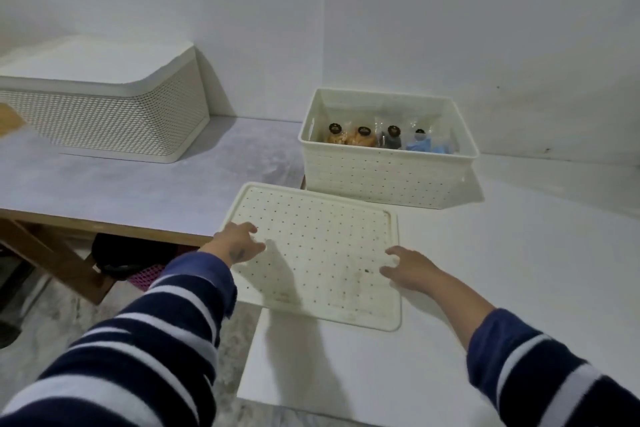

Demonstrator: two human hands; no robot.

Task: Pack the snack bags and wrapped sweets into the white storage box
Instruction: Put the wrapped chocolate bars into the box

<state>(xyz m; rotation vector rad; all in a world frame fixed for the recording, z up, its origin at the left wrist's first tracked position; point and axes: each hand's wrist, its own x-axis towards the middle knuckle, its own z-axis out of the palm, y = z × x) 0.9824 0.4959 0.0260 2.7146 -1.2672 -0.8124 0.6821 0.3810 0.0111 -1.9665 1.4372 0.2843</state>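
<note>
The white storage box's perforated lid (317, 253) lies flat on the white table (519, 270) with the left hand (239, 243) gripping its left edge and the right hand (407, 267) gripping its right edge, while beyond it the open white storage box (384, 170) holds the snack bags (377, 139).

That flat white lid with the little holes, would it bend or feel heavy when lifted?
The lid looks like thin moulded plastic with a raised rim, so it is probably light and fairly stiff, flexing only slightly. Its left part juts past the table edge, so a push there might tip it. The left hand and right hand sit at opposite sides, which suits its width.
</note>
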